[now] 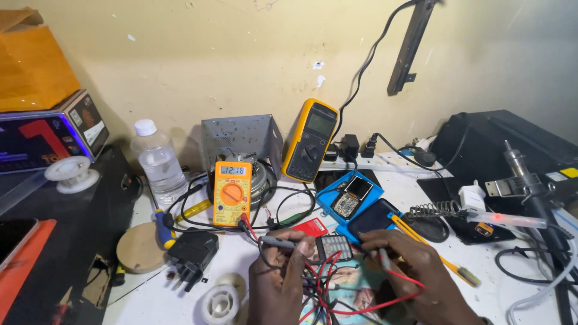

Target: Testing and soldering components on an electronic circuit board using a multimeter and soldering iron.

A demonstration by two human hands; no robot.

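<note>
Two hands press test probes on a small phone part.

Far left stands a clear plastic water bottle (158, 161), then a small orange meter with a round dial (232, 192). Near it, the left hand (277, 283) curls tight around a grey probe (278, 242). A small black keypad board (333, 247) sits between the hands. The right hand (421, 274) pinches a second grey probe with a red wire (385, 260).

Even bright indoor light, soft shadows behind wall items, wide-angle bend at edges, mostly sharp
</note>
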